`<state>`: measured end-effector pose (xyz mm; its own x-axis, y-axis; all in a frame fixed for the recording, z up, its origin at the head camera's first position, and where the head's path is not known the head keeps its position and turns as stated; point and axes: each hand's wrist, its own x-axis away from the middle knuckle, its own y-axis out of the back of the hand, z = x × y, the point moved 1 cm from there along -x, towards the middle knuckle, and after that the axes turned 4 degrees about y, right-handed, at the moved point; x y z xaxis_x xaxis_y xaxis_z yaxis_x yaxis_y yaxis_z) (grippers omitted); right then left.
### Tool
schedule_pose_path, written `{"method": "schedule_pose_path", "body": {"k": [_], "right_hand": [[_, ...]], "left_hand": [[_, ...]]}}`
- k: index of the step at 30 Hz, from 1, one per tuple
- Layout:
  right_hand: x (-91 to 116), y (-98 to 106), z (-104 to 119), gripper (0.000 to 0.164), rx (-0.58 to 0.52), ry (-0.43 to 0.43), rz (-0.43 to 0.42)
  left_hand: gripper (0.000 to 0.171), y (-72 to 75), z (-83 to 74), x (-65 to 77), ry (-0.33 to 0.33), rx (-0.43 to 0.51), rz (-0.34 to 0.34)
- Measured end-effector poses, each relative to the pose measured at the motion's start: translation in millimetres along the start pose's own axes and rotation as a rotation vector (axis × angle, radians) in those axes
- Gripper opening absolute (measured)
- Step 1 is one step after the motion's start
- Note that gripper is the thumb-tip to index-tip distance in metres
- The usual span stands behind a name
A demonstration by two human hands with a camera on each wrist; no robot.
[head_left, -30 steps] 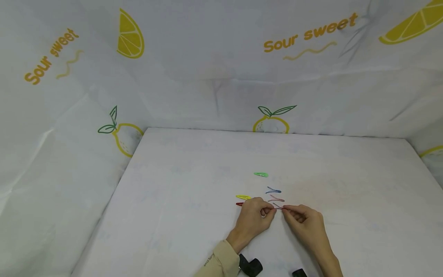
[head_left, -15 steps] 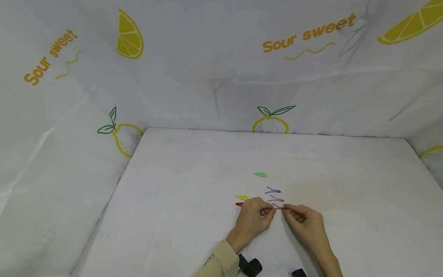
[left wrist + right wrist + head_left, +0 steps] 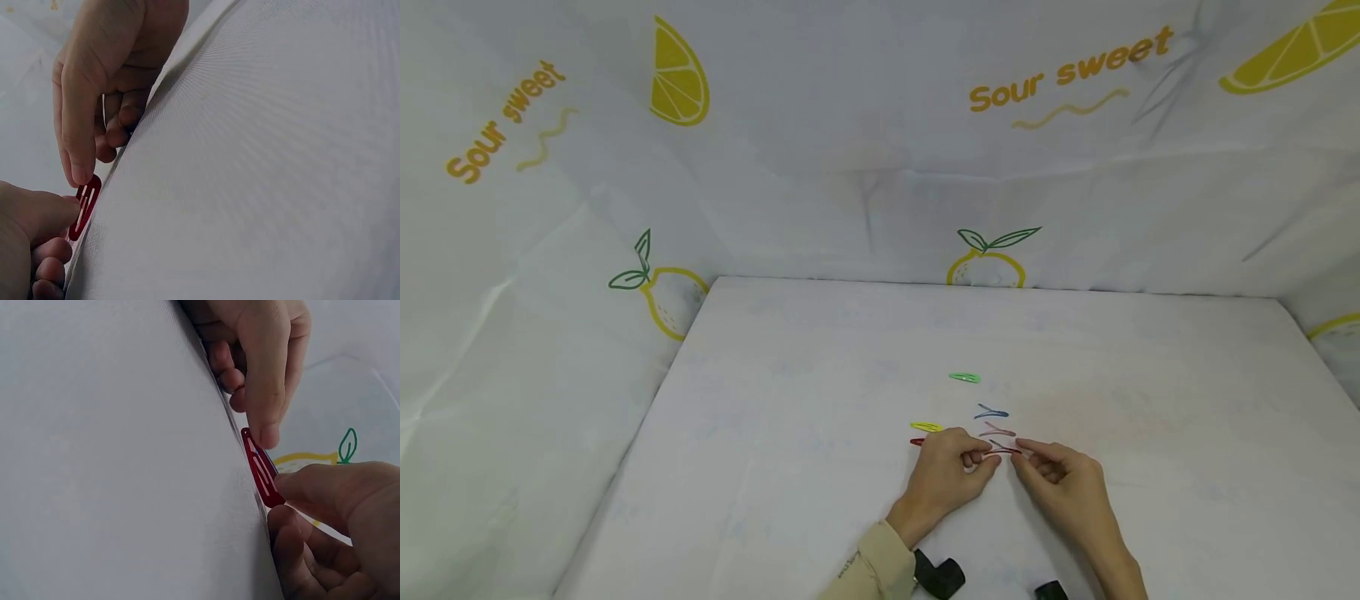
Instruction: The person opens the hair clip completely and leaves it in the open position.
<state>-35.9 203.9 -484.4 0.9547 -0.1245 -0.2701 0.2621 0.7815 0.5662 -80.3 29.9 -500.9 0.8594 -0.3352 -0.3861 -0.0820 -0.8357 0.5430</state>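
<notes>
A red snap hair clip, its inner prong sprung up, is held between both hands near the front of the white table. My left hand has thumb and index finger at its narrow end, and my right hand pinches its wide end. In the left wrist view the clip lies under the left thumb, while the right fingers touch its top. The right wrist view shows the clip with the right thumb against its wide end.
Beyond the hands lie a pink open clip, a blue open clip and a green closed clip. A yellow clip and another red clip, partly hidden, are beside the left hand. Lemon-print cloth hangs behind the table.
The left thumb and index finger have parted slightly, so more of the red hair clip shows between the hands. Otherwise the hands have barely moved, and the other clips lie as before.
</notes>
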Motion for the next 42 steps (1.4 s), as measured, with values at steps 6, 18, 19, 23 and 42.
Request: {"method": "schedule_pose_path", "body": {"k": [6, 18, 19, 23, 42], "right_hand": [[-9, 7, 8, 0.019, 0.022, 0.069, 0.037], [-69, -2, 37, 0.019, 0.079, 0.143, 0.125], [-74, -5, 38, 0.019, 0.081, 0.135, 0.143], [-89, -14, 38, 0.021, 0.091, 0.087, 0.215], [-107, -37, 33, 0.028, 0.149, -0.079, 0.331]], "left_hand": [[0.011, 16.2, 6.3, -11.2, 0.029, 0.023, 0.023], [0.021, 58.1, 29.3, -67.0, 0.192, -0.166, 0.182], [0.021, 58.1, 31.2, -69.9, 0.200, -0.185, 0.195], [0.025, 54.9, 36.6, -80.1, 0.231, -0.241, 0.241], [0.017, 43.3, 36.1, -100.7, 0.234, -0.370, 0.331]]}}
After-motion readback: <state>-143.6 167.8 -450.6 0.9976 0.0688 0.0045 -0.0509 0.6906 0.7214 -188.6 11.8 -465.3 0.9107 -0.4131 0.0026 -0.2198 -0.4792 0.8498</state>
